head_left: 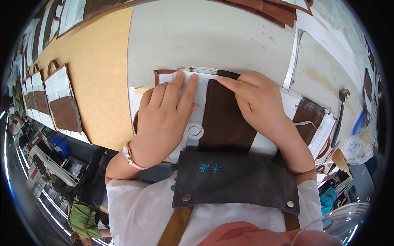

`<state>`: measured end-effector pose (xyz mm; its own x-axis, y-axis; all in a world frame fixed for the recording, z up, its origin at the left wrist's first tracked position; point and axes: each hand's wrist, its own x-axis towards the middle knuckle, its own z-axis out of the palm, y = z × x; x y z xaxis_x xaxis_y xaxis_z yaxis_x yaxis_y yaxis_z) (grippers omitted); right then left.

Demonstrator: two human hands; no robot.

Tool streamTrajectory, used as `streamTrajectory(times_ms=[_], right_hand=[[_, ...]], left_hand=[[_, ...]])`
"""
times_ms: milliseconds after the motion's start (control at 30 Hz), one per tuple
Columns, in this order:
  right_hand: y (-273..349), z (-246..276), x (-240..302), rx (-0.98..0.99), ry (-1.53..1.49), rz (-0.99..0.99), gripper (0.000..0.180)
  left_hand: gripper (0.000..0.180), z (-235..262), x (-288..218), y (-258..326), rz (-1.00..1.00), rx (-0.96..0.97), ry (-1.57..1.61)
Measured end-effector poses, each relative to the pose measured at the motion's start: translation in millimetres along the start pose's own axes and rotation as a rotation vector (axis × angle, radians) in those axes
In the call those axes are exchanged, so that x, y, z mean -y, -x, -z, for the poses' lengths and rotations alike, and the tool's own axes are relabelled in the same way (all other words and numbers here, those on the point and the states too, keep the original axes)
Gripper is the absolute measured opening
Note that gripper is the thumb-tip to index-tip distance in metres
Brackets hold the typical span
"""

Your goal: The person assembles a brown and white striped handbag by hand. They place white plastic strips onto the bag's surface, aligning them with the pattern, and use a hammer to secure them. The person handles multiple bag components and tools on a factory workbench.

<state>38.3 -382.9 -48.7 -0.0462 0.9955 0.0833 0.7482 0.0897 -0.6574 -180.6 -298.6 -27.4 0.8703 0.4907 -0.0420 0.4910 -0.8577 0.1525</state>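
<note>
A white panel with a wide dark brown strip (225, 117) lies on the worktable in front of me. Across it rests my left hand (164, 102), fingers stretched out, their tips on the white border at the panel's far edge. My right hand (260, 92) is closed around the black handle of a tool (227, 74), its index finger extended along the edge. A thin metal shaft seems to run from that handle leftward, close to my left fingertips; its tip is hard to make out. A small white ring (194, 131) sits on the panel near my left wrist.
At the left is a tan board (94, 61), with brown-and-white bag pieces (65, 104) on its edge. A hammer (341, 112) and a clear plastic bag (358, 149) lie at the right. Brown pieces (271, 10) lie at the far edge. A person in green (84, 219) is lower left.
</note>
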Motion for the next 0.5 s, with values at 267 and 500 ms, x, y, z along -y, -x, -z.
streamTrajectory(times_ms=[267, 500], right_hand=[[1.3, -4.4, -2.6, -0.043, -0.025, -0.016, 0.035], [5.6, -1.0, 0.4, -0.009, 0.022, -0.038, 0.036]], left_hand=[[0.058, 1.4, -11.1, -2.7, 0.062, 0.023, -0.033], [0.069, -11.8, -35.6, -3.1, 0.111, 0.056, -0.024]])
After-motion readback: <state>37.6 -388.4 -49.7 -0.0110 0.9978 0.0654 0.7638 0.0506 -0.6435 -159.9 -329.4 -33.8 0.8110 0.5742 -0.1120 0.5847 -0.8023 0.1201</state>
